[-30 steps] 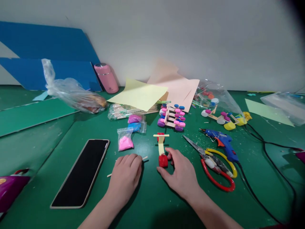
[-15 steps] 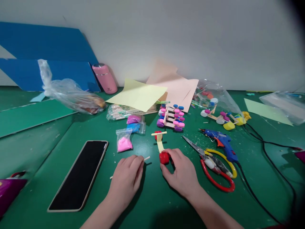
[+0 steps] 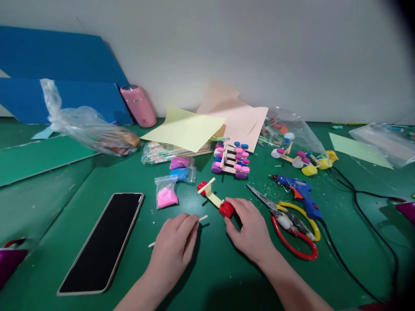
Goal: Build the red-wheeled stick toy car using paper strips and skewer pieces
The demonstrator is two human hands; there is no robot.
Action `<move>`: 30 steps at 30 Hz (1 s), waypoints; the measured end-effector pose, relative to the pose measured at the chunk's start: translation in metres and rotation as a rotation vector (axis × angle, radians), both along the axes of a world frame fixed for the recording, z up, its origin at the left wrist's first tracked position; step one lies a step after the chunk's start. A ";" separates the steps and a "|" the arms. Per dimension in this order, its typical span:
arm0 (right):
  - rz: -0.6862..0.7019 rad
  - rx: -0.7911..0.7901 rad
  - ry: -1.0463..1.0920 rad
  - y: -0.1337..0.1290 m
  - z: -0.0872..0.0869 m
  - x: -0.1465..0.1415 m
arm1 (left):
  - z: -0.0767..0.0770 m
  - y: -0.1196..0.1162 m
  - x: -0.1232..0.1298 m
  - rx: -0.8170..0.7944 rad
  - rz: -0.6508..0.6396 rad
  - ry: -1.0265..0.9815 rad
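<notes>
My left hand [image 3: 177, 242] is closed around a thin pale stick [image 3: 203, 218], whose two ends stick out past the fingers. Thumb and fingers of my right hand [image 3: 248, 229] grip the near red piece [image 3: 226, 209] of a small model. From that piece a pale yellow strip [image 3: 214, 199] runs up and left to another red piece [image 3: 202, 188], with a short pale stick [image 3: 206, 185] lying across it. Behind the model stands a group of small stick pieces with pink, blue and purple wheels [image 3: 231, 160].
Scissors [image 3: 293, 222] and a blue glue gun [image 3: 303, 194] with its cord lie at the right. A phone [image 3: 103, 242] lies at the left, bags of pink clay [image 3: 166, 196] nearer the middle. Behind are paper sheets [image 3: 184, 127], a pink bottle [image 3: 138, 106] and plastic bags [image 3: 94, 127].
The red and yellow model has turned, its far end swinging to the left, with my right hand still on its near end. My left hand keeps the stick and has hardly moved.
</notes>
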State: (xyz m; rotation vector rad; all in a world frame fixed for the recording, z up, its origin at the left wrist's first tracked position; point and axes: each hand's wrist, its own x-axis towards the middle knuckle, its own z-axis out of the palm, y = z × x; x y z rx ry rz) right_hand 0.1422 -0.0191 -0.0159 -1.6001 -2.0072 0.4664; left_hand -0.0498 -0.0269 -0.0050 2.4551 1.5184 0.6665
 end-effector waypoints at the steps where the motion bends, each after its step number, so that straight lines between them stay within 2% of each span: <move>1: -0.001 0.006 0.010 0.001 -0.001 0.002 | 0.001 -0.001 0.001 -0.009 0.002 -0.009; 12: 0.018 -0.003 0.089 0.007 -0.002 0.009 | 0.009 -0.007 0.013 -0.143 -0.003 -0.086; 19: 0.023 -0.003 0.106 0.006 -0.005 0.011 | 0.010 -0.007 0.022 -0.168 -0.015 -0.075; 24: -0.034 0.065 0.214 0.000 0.005 0.014 | 0.014 -0.005 0.028 -0.157 -0.032 -0.054; 27: 0.043 0.034 0.349 -0.007 0.016 0.014 | 0.016 -0.004 0.032 -0.149 -0.072 -0.041; 30: 0.145 -0.094 0.471 -0.013 0.020 0.012 | 0.017 -0.004 0.034 -0.134 -0.100 -0.053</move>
